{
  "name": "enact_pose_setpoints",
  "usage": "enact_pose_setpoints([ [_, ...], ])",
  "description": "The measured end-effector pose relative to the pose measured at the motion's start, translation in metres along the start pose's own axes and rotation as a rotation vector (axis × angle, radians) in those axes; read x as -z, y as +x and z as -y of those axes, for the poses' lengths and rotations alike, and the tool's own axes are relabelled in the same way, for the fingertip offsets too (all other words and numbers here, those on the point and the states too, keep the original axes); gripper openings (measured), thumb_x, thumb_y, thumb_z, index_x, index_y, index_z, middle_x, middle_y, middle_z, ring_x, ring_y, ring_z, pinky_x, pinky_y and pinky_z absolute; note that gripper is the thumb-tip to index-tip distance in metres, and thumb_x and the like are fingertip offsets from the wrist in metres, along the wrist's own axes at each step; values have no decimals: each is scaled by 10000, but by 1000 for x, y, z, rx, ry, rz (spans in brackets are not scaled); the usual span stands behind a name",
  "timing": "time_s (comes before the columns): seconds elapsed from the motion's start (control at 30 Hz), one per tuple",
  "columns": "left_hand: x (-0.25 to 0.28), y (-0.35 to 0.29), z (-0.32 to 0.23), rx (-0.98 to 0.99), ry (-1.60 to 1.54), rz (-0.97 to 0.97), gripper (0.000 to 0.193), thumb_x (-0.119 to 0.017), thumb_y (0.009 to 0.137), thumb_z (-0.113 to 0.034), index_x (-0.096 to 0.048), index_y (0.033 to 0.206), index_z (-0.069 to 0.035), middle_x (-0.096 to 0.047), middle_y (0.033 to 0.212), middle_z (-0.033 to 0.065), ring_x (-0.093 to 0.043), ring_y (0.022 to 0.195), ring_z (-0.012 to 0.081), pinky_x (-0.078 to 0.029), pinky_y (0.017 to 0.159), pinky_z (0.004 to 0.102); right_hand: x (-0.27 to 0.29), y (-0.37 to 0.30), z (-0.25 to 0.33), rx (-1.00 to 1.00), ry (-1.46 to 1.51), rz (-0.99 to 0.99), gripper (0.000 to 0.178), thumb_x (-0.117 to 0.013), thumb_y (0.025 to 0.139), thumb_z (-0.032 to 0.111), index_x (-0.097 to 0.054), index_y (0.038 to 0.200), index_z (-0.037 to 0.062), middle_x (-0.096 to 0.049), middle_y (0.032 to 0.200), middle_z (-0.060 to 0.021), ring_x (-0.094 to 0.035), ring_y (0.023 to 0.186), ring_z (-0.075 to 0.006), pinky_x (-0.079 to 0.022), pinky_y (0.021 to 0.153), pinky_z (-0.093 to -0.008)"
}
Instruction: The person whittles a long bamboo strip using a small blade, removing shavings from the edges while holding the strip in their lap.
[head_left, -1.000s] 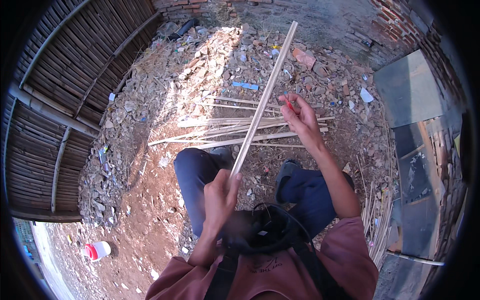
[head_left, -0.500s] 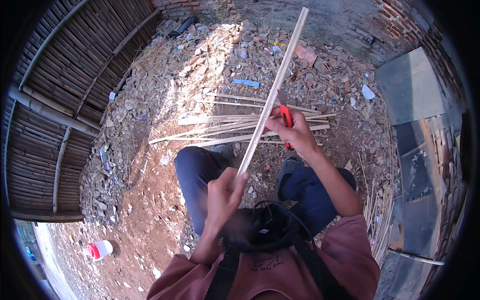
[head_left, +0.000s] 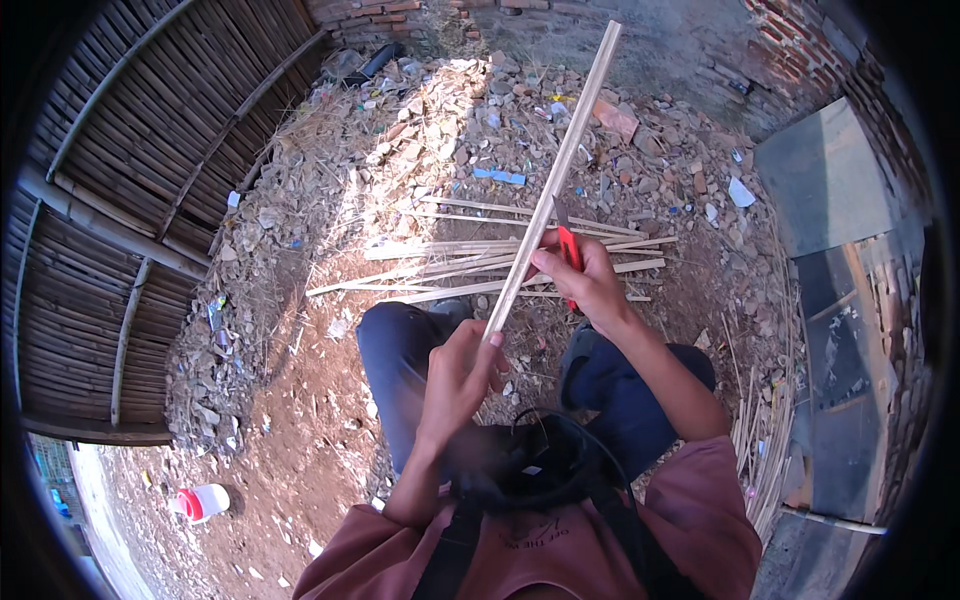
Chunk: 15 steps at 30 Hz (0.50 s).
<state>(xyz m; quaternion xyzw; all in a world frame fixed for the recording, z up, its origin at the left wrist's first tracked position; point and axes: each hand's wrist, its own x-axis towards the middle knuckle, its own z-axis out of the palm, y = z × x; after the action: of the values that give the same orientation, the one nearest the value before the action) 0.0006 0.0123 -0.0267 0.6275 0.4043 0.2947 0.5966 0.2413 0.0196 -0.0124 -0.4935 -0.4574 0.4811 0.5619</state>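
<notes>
A long pale bamboo strip (head_left: 570, 150) slants up and away in front of me, its far end raised above the rubble. My left hand (head_left: 460, 378) is closed round the near end, between thumb and fingers. Higher up the strip, my right hand (head_left: 592, 282) grips a red utility knife (head_left: 570, 248), blade out and pointing away from me. The blade lies beside the strip; whether it touches cannot be made out. My right thumb and fingers also meet the strip. Beneath, several cut bamboo strips (head_left: 420, 270) lie across the ground beyond my bent knees.
Broken brick and litter (head_left: 410, 140) cover the ground ahead, up to a brick wall (head_left: 680, 60). A bamboo wall (head_left: 90, 310) stands left. A white container with a red lid (head_left: 205, 502) lies lower left. Boards (head_left: 835, 180) and thin sticks (head_left: 755, 430) line the right.
My left hand has shifted slightly up and to the right with the strip's near end. The knife has turned in my right hand, so more of its blade shows. The whole view has shifted slightly.
</notes>
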Motion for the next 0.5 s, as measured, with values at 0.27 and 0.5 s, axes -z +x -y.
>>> enact_pose_setpoints([
  [0.27, 3, -1, -11, 35, -120, -69, 191, -606, 1119, -205, -637, 1147, -18, -626, 727, 8, -525, 550, 43, -398, 492, 224, -6, -12, 6, 395, -598, 7, 266, -672, 1064, 273, -690, 1123, 14, -733, 887, -96, -717, 785, -166, -538, 692, -326],
  [0.5, 2, 1, -23, -32, -148, -71, 185, -680, 1080, -188, -640, 1126, -13, -603, 732, -33, -517, 567, 39, -406, 504, 233, -17, -16, 0, 650, -785, 113, 285, -790, 959, 322, -678, 1001, 63, -730, 868, -81, -747, 755, -271, -567, 654, -392],
])
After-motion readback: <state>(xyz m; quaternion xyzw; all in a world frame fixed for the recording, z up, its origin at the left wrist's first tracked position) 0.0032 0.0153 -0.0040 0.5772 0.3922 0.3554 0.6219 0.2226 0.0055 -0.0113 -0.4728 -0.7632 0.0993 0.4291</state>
